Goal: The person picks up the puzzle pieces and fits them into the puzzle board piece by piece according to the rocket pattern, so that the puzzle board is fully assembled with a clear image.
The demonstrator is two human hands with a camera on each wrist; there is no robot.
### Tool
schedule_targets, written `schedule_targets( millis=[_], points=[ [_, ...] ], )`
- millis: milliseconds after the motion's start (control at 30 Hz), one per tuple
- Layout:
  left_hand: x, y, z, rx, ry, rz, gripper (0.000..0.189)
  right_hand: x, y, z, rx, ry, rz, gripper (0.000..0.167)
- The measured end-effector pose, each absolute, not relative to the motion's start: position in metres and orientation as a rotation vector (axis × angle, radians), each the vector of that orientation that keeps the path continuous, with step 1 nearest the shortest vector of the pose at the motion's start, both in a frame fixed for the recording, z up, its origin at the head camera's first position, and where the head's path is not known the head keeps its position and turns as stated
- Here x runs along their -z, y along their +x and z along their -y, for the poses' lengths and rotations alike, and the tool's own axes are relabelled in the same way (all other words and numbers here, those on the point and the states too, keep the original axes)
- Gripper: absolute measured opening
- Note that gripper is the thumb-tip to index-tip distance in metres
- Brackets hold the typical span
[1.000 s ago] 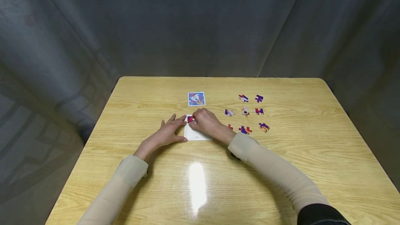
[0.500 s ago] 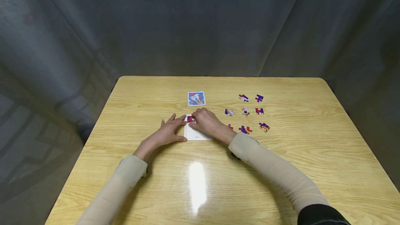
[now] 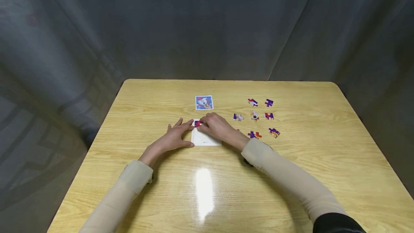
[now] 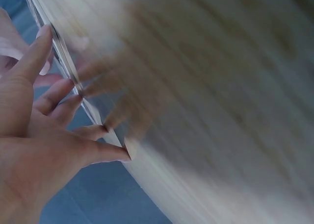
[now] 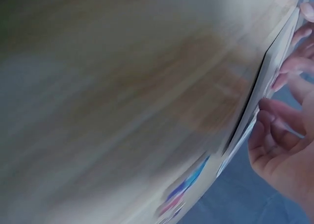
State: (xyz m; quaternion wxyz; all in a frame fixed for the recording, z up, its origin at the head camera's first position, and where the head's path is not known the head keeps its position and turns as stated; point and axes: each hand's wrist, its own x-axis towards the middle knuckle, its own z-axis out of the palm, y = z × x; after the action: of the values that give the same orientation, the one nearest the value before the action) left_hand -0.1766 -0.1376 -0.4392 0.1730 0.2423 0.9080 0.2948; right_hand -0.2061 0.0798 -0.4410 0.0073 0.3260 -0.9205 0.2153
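A white square puzzle tray (image 3: pixel 207 141) lies flat on the table, with a red and purple jigsaw piece (image 3: pixel 197 123) in its far left corner. My left hand (image 3: pixel 172 138) has its fingers spread, and the fingertips and thumb touch the tray's left edge. Over the tray's far part, my right hand (image 3: pixel 217 127) curls its fingers and pinches at the right side of the corner piece. Those fingers partly cover the piece. In the right wrist view the right fingertips (image 5: pixel 265 106) are close together at the tray; the piece itself cannot be made out there.
Just beyond the tray lies a square picture card (image 3: pixel 204 102) with a white figure on blue. Several loose jigsaw pieces (image 3: pixel 254 115) are spread to the right, one partly behind my right wrist. A wooden table (image 3: pixel 155 197) carries everything, with grey curtains (image 3: pixel 207 28) behind.
My right hand and forearm have shifted slightly to the right, covering more of the loose piece by the wrist. The left hand stays at the tray's edge.
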Motion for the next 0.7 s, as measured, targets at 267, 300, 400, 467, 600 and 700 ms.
schedule_targets(
  millis=[267, 300, 400, 467, 600, 700],
  points=[
    [0.441, -0.175, 0.139, -0.867, 0.673, -2.583, 0.071, 0.438, -0.2, -0.108, -0.756, 0.958, 2.84, 0.026],
    [0.441, -0.175, 0.139, -0.87, 0.675, -2.586, 0.07, 0.437, -0.199, -0.111, -0.761, 0.955, 2.837, 0.027],
    [0.441, -0.174, 0.142, -0.877, 0.692, -2.593, 0.069, 0.431, -0.198, -0.12, -0.771, 0.938, 2.818, 0.028],
    [0.442, -0.173, 0.143, -0.877, 0.709, -2.598, 0.067, 0.427, -0.198, -0.126, -0.764, 0.923, 2.804, 0.029],
    [0.443, -0.173, 0.144, -0.878, 0.732, -2.612, 0.067, 0.421, -0.2, -0.138, -0.765, 0.875, 2.798, 0.03],
    [0.445, -0.173, 0.144, -0.886, 0.739, -2.623, 0.066, 0.418, -0.203, -0.147, -0.78, 0.808, 2.818, 0.032]
  ],
)
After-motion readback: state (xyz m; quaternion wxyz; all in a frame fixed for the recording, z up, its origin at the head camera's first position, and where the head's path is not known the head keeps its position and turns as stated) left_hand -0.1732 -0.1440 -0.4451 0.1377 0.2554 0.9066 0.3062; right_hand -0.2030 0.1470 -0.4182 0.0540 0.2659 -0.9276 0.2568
